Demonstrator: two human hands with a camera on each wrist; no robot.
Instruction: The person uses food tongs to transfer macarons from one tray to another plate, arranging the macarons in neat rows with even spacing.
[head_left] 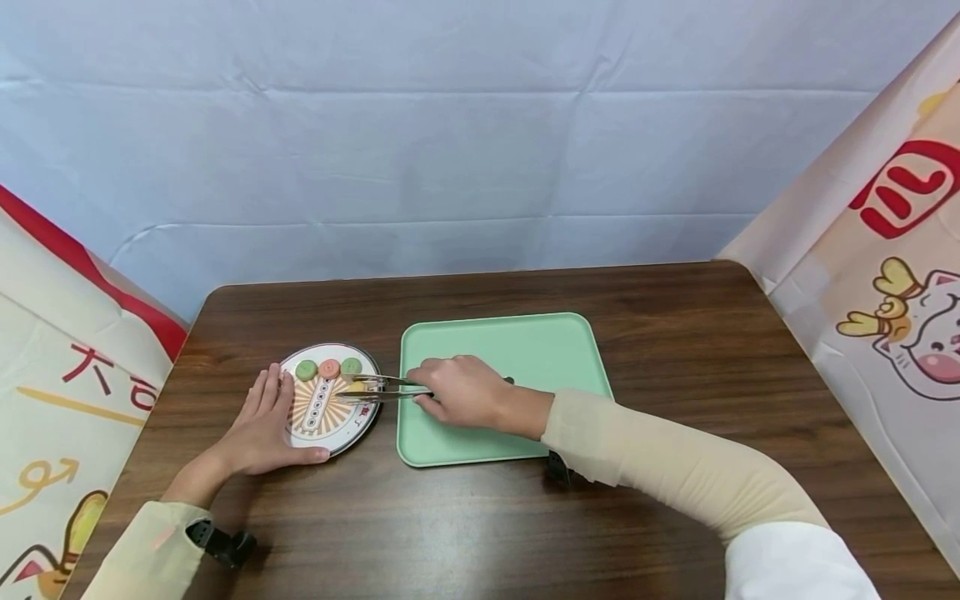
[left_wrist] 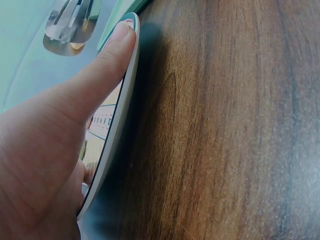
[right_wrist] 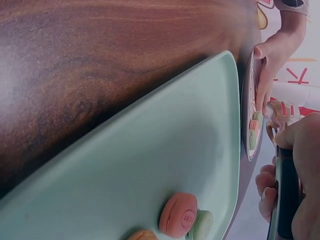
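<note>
My left hand (head_left: pixel 262 427) rests with straight fingers on the left rim of a round patterned plate (head_left: pixel 347 432), its thumb along the near rim. Two green macarons and a pink macaron (head_left: pixel 328 369) lie in a row on the plate's far side. My right hand (head_left: pixel 467 392) grips metal tongs (head_left: pixel 393 396) with a dark handle. Over the plate, a yellow macaron (head_left: pixel 357 387) sits between the tong tips; whether they still pinch it I cannot tell. Below my right hand is a light green tray (head_left: pixel 525 343). The right wrist view shows a pink macaron (right_wrist: pixel 179 216) and a green macaron (right_wrist: pixel 202 226) on it.
An orange macaron (right_wrist: pixel 143 235) is partly visible at the lower edge of the right wrist view. Plate and tray stand side by side on a dark wooden table (head_left: pixel 675 350). A pale cloth (head_left: pixel 480 150) hangs behind it, with printed cloths on both sides.
</note>
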